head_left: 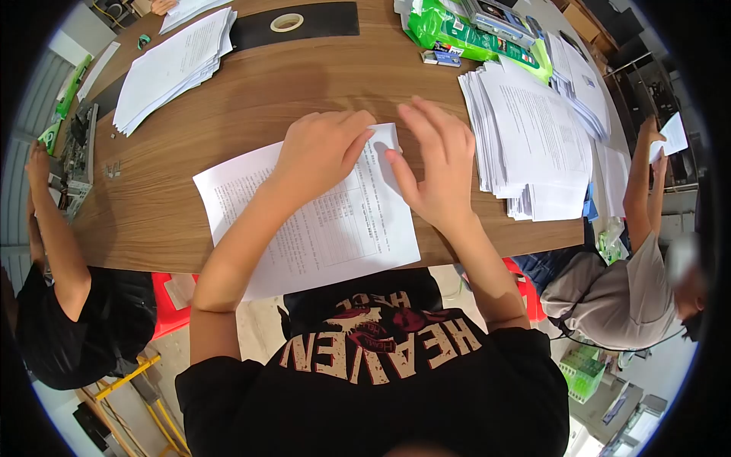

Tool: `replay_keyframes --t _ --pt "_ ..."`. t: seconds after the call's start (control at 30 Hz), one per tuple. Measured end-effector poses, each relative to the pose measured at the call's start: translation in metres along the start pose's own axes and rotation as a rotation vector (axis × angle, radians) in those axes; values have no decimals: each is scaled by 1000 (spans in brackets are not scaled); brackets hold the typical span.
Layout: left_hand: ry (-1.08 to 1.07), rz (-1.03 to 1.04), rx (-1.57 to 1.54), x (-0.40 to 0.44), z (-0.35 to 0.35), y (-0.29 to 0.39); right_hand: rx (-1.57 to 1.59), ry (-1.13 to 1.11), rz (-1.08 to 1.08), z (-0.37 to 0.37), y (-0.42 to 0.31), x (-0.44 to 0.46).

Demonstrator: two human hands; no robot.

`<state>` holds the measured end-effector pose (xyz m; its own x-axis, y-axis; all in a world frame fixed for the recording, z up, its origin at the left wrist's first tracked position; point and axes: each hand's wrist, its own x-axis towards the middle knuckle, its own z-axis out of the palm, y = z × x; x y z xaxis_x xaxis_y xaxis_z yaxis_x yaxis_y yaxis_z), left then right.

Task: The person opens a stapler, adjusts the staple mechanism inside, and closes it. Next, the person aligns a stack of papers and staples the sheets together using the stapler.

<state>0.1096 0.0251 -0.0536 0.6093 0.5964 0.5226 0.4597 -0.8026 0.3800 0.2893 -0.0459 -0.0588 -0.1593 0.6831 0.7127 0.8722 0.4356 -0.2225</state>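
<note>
Lying on the bench (381, 76), the printed sheet (312, 228) overhangs its near edge. The left hand (324, 148) bends over the sheet's far edge; whether it pinches the paper, I cannot tell. Right of that, the right hand (438, 167) spreads open. A paper stack (533, 129) lies right of the sheet.

"HEAVEN" stands on the black shirt (373, 407); print on the sheet (327, 240) seems too small to read

Office-like workroom: printed sheets (327, 228), paper stacks (537, 129) on shared wooden table (152, 217), seated co-workers (632, 297)
</note>
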Motion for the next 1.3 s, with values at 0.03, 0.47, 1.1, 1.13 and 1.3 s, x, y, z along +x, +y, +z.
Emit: replay_keyframes --t 0.03,0.47,1.1,1.13,1.3 --pt "7 -7 -10 0 1 0 84 96 34 2 1 -1" --pt "-78 -205 -341 4 -6 3 708 -163 310 7 -13 -20" --pt "-88 -154 -289 6 -6 6 199 136 9 -10 2 6" --pt "-62 -125 -248 6 -5 6 62 -2 -29 -16 3 8" --pt "-50 -92 -189 6 -5 7 73 -17 -14 -18 4 14"
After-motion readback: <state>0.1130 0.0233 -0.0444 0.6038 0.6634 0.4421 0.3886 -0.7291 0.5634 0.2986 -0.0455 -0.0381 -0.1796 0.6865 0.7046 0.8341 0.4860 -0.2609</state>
